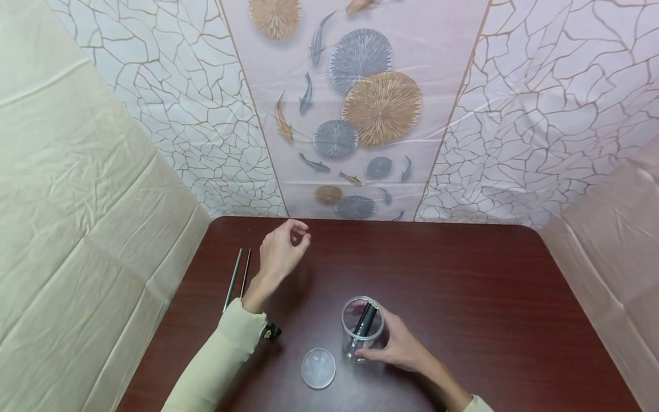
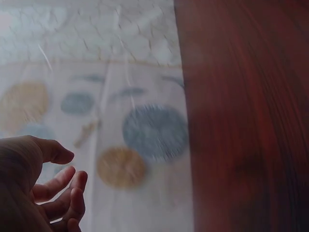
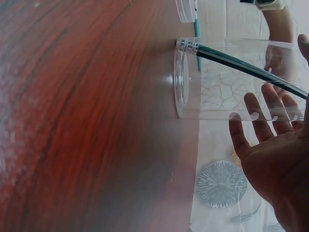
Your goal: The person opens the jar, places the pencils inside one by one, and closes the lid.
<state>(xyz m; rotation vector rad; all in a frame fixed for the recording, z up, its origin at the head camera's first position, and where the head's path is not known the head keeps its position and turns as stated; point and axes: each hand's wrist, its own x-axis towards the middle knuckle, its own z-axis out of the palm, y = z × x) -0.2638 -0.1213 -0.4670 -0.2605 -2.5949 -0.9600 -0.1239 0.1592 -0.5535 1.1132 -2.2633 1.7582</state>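
My right hand [image 1: 401, 346] holds a clear plastic jar [image 1: 350, 348] upright on the table, thumb on the near side and fingers around the far side. Dark green pencils [image 1: 365, 320] lean inside it; in the right wrist view one pencil [image 3: 236, 64] shows a metal ferrule and a pale eraser at the jar's bottom. My left hand [image 1: 280, 249] is raised over the far left of the table, fingers loosely bent with nothing between them. In the left wrist view, a gap separates the left thumb [image 2: 57, 151] from the fingers. Left of the jar lies a round clear lid [image 1: 318, 369].
Two slim sticks, one teal [image 1: 233, 280] and one brownish [image 1: 246, 272], lie on the dark red-brown table [image 1: 463, 274] beyond the left forearm. A patterned cloth [image 1: 355, 171] hangs along the table's far edge, with pale cloth on both sides.
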